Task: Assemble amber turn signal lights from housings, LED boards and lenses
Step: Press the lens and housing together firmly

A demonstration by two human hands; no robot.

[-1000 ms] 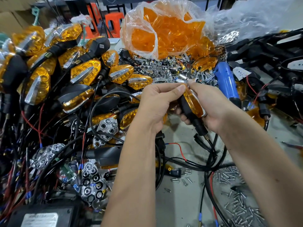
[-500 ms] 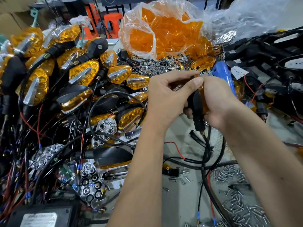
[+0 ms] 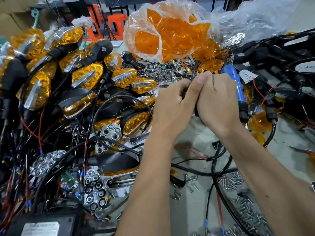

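My left hand (image 3: 172, 106) and my right hand (image 3: 216, 99) are pressed together over the middle of the bench, fingers curled round one turn signal light. The light is almost wholly hidden between my palms; only a dark sliver of its black housing (image 3: 196, 111) shows at the bottom. A heap of assembled amber turn signals (image 3: 87, 77) fills the left side. A clear bag of amber lenses (image 3: 167, 36) stands behind my hands. Chrome reflector pieces (image 3: 110, 132) lie among the black wires.
A blue electric screwdriver (image 3: 236, 89) lies just right of my right hand. Loose screws (image 3: 245, 203) are scattered at the lower right. Black housings with wires (image 3: 281, 68) pile up at the right. A black box (image 3: 42, 225) sits at the front left edge.
My hands have closed together around the light and shifted slightly up. Its amber lens and black stem, visible before, are now covered by my fingers.
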